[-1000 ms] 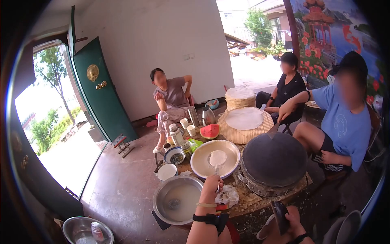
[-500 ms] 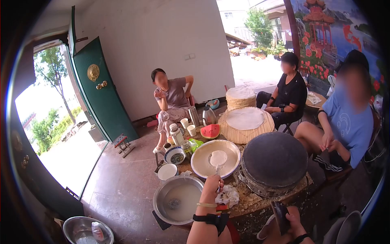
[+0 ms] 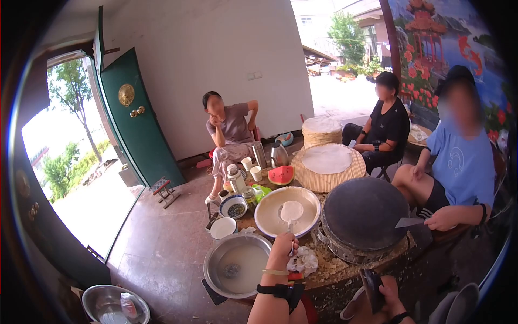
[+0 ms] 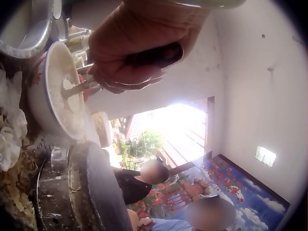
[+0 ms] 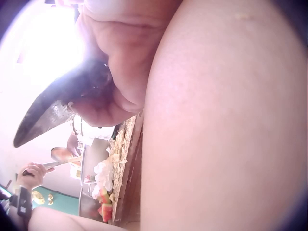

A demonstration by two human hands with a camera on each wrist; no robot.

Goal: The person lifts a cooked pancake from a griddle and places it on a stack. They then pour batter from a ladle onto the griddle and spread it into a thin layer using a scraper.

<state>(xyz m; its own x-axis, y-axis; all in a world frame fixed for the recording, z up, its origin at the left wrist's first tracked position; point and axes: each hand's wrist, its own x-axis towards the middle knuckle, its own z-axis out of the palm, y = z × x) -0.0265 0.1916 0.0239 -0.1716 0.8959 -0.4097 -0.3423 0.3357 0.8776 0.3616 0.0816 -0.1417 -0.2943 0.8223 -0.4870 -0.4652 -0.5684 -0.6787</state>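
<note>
My left hand [image 3: 283, 247] grips the handle of a ladle [image 3: 291, 211], whose bowl lies in pale batter inside a wide enamel basin [image 3: 263, 229]. In the left wrist view the same hand [image 4: 139, 53] has its fingers curled round the dark handle, above the basin [image 4: 50, 103]. My right hand [image 3: 389, 294] holds a dark, curved, flat tool [image 3: 372, 287] low beside the table edge; the right wrist view shows the hand [image 5: 125, 62] gripping this tool [image 5: 53, 103]. A round black griddle [image 3: 367, 213] stands right of the basin, its top bare.
Behind the basin are a watermelon piece [image 3: 281, 174], cups, jars and a straw mat [image 3: 307, 181] bearing a thin round sheet [image 3: 327, 159]. A metal basin of cloudy liquid [image 3: 213, 281] stands left. Three people sit around; the one in blue [image 3: 458, 162] holds a scraper [image 3: 409, 222] by the griddle.
The person in blue has brought the scraper from the lap to the griddle's right edge. The seated person at the back now has a hand at the chin. My hands keep their places.
</note>
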